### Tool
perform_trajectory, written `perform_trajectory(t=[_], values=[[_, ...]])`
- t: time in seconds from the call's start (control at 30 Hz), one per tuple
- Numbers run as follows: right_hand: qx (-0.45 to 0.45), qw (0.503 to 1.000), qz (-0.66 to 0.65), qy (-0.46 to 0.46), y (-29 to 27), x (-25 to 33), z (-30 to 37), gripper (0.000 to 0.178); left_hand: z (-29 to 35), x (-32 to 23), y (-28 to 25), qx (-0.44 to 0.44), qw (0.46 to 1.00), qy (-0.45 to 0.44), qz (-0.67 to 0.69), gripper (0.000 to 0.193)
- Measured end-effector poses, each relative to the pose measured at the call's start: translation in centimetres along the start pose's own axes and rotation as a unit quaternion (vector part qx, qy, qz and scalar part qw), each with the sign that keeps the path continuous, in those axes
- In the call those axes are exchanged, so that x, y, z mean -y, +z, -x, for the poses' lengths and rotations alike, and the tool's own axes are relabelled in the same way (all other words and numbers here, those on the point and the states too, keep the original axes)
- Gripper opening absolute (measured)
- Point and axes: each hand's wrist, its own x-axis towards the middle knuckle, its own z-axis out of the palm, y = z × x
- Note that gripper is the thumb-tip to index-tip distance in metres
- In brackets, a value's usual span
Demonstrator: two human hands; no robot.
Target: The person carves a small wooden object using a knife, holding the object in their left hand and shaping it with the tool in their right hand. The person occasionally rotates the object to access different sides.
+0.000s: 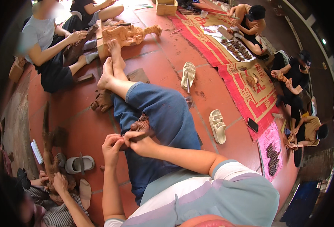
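One striped shirt point(197, 198) lies nearest; one right grip point(145, 147) clasps one dark strip point(141, 137), one left grip point(113, 144) pinches tight, contents unclear.

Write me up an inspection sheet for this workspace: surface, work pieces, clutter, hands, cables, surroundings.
Surface: red tiled floor, with a red and yellow mat to the right.
Work pieces: a reddish-brown carved piece by the blue trousers, next to the right hand.
Clutter: pale sandals; a phone on the mat's edge; narrow dark pieces on pink cloth.
Hands: right closed on a slim dark piece, partly hidden; left hand beside it, fingers bent, grip unclear.
Cables: nothing seen.
Surroundings: other people seated on both sides; a carved wooden figure lies beyond the feet.
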Motion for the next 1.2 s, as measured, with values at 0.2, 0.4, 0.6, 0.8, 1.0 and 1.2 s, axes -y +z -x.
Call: perform_trajectory(t=[0.2, 0.4, 0.6, 0.8, 1.0, 1.2], values=[[0.033, 0.999, 0.003, 0.012, 0.9, 1.6, 0.5, 0.009, 0.7, -0.1, -1.9, 0.053, 0.983, -0.070, 0.160, 0.002], [0.022, 0.999, 0.015, 0.021, -0.2, 0.3, -0.6, 0.011, 0.0, 0.0, -0.2, -0.010, 0.994, -0.084, 0.062, 0.005], [0.041, 0.999, 0.017, 0.013, 0.1, 2.1, -0.2, 0.012, 0.8, 0.0, -1.5, 0.040, 0.986, -0.067, 0.147, 0.004], [0.035, 0.997, 0.032, 0.053, -0.3, 2.3, -0.3, 0.010, 0.2, -0.5, -0.7, 0.029, 0.988, -0.085, 0.124, 0.005], [0.031, 0.998, 0.043, 0.039, -0.3, 0.9, -0.5, 0.008, 0.4, 0.2, -0.5, 0.006, 0.995, -0.075, 0.060, 0.005], [0.052, 0.997, 0.061, 0.023, 0.7, 2.3, -0.1, 0.010, 0.5, -0.1, -1.7, 0.050, 0.982, -0.095, 0.153, 0.005]])
